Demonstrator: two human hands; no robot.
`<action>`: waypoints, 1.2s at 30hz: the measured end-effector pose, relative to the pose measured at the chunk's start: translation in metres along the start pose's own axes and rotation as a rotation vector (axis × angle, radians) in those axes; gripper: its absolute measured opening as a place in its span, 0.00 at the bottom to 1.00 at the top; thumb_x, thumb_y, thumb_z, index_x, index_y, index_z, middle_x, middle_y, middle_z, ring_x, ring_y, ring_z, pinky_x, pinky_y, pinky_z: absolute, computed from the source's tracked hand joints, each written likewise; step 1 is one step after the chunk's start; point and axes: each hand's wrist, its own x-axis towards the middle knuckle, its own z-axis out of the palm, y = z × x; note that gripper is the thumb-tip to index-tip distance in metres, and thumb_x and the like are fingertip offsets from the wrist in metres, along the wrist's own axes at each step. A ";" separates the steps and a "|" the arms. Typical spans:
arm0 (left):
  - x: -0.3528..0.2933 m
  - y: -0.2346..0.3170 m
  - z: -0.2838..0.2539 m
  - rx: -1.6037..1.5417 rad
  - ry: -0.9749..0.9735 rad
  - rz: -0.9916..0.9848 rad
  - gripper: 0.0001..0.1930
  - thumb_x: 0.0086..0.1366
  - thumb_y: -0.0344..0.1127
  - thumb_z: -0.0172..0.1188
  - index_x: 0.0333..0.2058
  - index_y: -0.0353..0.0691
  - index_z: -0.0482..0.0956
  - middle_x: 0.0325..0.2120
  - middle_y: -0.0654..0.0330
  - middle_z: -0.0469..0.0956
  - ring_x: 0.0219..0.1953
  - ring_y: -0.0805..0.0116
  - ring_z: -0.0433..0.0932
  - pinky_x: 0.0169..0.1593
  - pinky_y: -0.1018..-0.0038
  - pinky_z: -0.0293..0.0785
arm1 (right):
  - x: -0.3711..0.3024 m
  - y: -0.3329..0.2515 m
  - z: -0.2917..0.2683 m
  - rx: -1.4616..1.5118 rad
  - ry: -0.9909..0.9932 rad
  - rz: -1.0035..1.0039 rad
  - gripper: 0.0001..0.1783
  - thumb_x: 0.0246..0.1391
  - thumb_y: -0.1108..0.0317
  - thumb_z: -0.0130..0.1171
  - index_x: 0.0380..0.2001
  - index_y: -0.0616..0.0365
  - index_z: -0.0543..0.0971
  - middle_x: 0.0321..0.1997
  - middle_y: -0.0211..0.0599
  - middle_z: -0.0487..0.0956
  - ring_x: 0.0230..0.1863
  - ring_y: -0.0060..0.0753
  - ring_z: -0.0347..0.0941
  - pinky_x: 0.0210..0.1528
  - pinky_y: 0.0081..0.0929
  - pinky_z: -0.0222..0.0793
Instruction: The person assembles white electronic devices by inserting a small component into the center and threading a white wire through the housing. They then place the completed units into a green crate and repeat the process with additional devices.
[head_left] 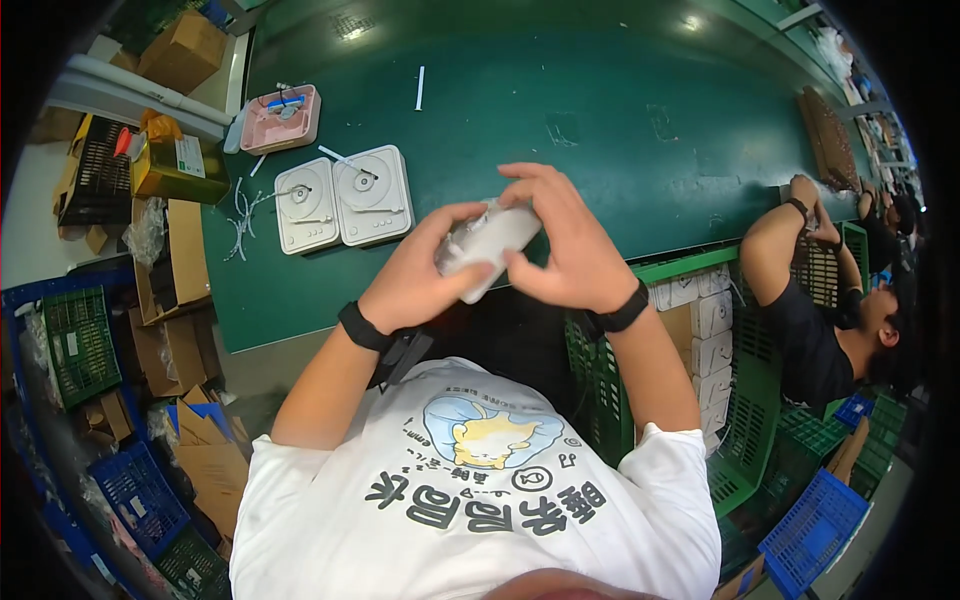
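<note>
I am holding a small white unit [487, 243] in both hands above the near edge of the green worktop [600, 130]. My left hand [415, 280] is cupping it from below; my right hand [560, 245] is pinching its top end. I should be keeping the grip steady and turning slowly. Two white units [343, 200] and a pink tray [282, 118] are lying near the left edge, well apart. A co-worker's arm [775, 235] is resting at the right.
</note>
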 end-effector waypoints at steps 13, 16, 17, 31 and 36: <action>-0.029 0.020 -0.030 0.325 0.343 0.146 0.34 0.74 0.40 0.74 0.73 0.34 0.75 0.69 0.43 0.82 0.72 0.41 0.79 0.76 0.49 0.74 | 0.007 0.075 -0.079 -0.646 0.021 0.283 0.59 0.39 0.43 0.93 0.68 0.67 0.78 0.66 0.58 0.84 0.65 0.64 0.82 0.70 0.50 0.80; -0.029 -0.002 -0.052 0.769 0.444 0.230 0.34 0.69 0.38 0.77 0.71 0.35 0.77 0.72 0.43 0.79 0.75 0.38 0.75 0.78 0.47 0.71 | 0.004 0.132 -0.131 -0.748 0.230 0.584 0.63 0.40 0.33 0.91 0.67 0.71 0.79 0.61 0.63 0.87 0.63 0.67 0.84 0.67 0.52 0.81; -0.029 -0.009 -0.054 0.991 0.483 0.271 0.35 0.67 0.37 0.79 0.70 0.36 0.78 0.73 0.43 0.78 0.77 0.37 0.73 0.79 0.46 0.69 | -0.003 0.156 -0.158 -0.853 0.243 0.682 0.63 0.42 0.32 0.89 0.67 0.72 0.79 0.61 0.63 0.86 0.63 0.65 0.84 0.67 0.51 0.81; -0.043 -0.030 0.013 0.750 0.316 0.323 0.34 0.59 0.34 0.85 0.64 0.43 0.82 0.78 0.43 0.69 0.79 0.34 0.67 0.80 0.41 0.67 | 0.032 0.017 0.034 -0.193 -0.027 0.012 0.13 0.69 0.66 0.71 0.52 0.56 0.88 0.64 0.52 0.84 0.67 0.59 0.79 0.69 0.50 0.77; -0.035 -0.045 0.007 0.586 0.414 0.282 0.56 0.53 0.40 0.91 0.76 0.41 0.67 0.83 0.39 0.58 0.80 0.30 0.63 0.81 0.42 0.64 | 0.032 0.021 0.057 -0.168 -0.110 0.103 0.11 0.65 0.67 0.74 0.48 0.57 0.87 0.62 0.51 0.85 0.63 0.55 0.80 0.66 0.49 0.78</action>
